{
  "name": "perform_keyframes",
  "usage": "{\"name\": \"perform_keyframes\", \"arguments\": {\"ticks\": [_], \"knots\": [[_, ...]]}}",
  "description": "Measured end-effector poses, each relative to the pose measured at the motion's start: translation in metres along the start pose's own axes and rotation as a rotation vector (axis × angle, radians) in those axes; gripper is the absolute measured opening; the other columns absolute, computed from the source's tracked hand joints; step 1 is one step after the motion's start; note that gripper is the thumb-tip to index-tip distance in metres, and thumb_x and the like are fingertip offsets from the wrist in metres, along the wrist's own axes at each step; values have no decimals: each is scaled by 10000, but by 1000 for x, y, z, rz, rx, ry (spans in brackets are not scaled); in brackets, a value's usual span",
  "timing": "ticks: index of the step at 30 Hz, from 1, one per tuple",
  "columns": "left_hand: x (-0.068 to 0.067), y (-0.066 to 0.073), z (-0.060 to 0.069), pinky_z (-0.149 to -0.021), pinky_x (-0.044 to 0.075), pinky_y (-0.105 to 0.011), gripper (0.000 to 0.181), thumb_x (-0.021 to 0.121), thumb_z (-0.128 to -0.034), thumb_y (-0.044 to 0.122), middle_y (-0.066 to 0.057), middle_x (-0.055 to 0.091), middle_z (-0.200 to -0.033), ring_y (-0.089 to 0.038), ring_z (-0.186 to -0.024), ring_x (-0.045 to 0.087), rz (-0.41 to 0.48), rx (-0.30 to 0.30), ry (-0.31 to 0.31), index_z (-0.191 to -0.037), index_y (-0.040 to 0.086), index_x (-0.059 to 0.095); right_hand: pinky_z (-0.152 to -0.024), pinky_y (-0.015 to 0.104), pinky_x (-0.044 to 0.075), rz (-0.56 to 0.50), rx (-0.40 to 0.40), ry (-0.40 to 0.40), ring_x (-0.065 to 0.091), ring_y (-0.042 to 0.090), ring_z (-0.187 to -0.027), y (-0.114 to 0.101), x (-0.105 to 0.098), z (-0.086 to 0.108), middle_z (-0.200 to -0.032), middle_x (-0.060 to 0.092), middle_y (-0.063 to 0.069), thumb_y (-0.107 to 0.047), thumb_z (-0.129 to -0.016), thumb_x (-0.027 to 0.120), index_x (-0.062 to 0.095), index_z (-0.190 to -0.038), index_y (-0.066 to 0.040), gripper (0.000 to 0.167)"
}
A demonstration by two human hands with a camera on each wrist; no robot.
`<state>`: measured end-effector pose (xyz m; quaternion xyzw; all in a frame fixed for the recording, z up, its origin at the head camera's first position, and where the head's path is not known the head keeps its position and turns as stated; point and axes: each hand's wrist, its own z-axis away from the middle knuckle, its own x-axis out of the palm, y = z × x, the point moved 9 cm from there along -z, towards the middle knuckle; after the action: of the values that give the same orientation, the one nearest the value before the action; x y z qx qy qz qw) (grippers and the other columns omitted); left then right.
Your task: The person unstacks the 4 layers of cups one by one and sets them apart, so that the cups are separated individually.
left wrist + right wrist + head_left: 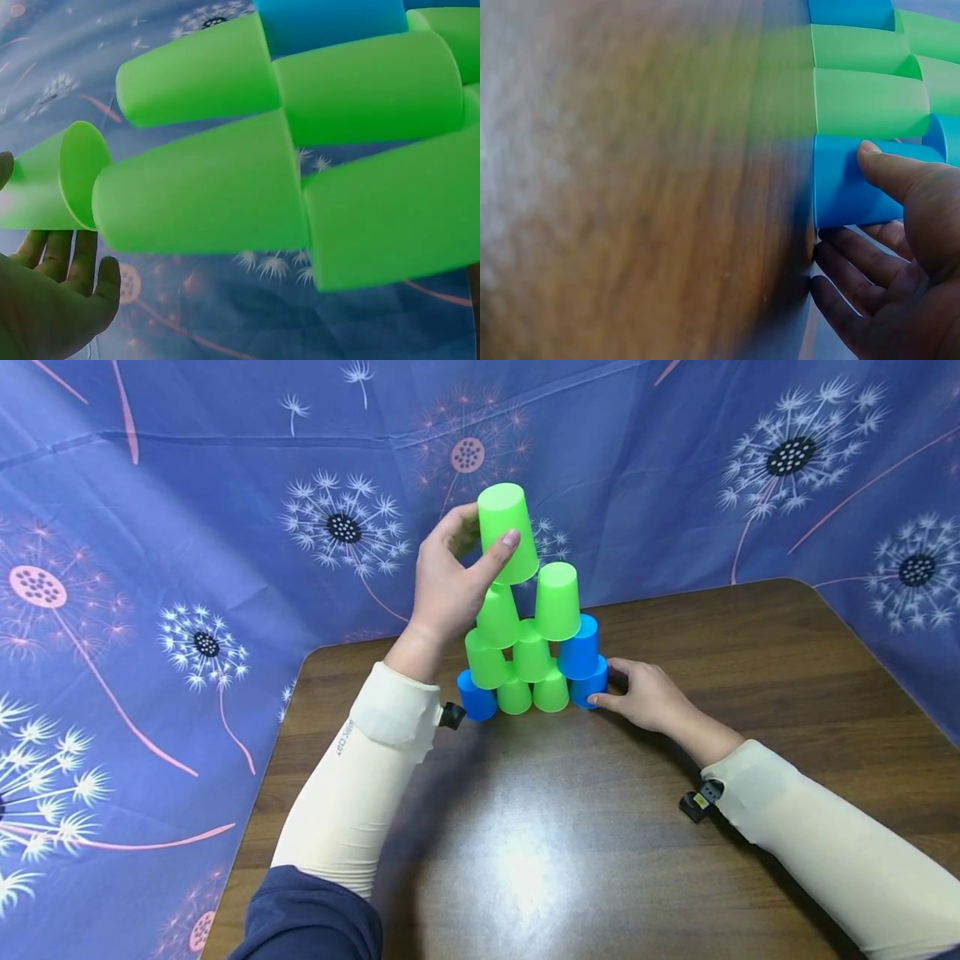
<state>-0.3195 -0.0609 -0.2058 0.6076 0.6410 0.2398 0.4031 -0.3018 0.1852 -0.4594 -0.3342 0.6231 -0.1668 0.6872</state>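
Note:
My left hand (pixel 450 577) grips an upside-down green cup (pixel 507 527), thumb in front and fingers behind. In the left wrist view its open rim faces the base of a green cup (pixel 202 187) in the third row; whether they touch, I cannot tell. Beside that cup stands another third-row green cup (pixel 557 602). Below are a second row of two green cups and one blue cup (pixel 579 647), and a bottom row with green in the middle and blue at both ends. At the bottom right, my right hand (pixel 648 696) holds the end blue cup (pixel 855 180) between thumb and fingers.
The cups stand toward the back of a brown wooden table (pixel 525 827). Close behind hangs a blue cloth (pixel 637 468) with a dandelion print. My left wrist camera (pixel 452 716) is close to the bottom-left blue cup (pixel 477 695).

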Motion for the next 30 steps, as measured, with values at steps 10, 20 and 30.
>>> {"name": "perform_keyframes", "arguments": {"ticks": [10,20,30], "knots": [[-57,-1,6,-901,588,-371,314,743,-966,121,-108,709,-1124,-259,-1055,664,87,42,155,-1250,9,667,-1097,676,421,8,8,-2,537,462,-1341,2,0,0,-1411,610,250,-392,-945,805,562,-1448,0,683],[-145,-64,47,-835,541,-255,307,800,-924,129,-10,699,-1054,-173,-998,634,-76,-112,335,-1197,50,685,-1084,679,432,16,-23,-22,546,470,-1325,-3,4,-3,-1401,612,265,-403,-952,795,549,-1456,21,704],[-196,-165,107,-942,537,-293,501,851,-908,279,-78,678,-1220,-197,-1123,639,-326,-417,327,-1306,67,632,-1053,687,452,21,-13,-27,555,475,-1307,-1,3,-2,-1383,622,257,-422,-954,787,551,-1458,-2,698]]}}
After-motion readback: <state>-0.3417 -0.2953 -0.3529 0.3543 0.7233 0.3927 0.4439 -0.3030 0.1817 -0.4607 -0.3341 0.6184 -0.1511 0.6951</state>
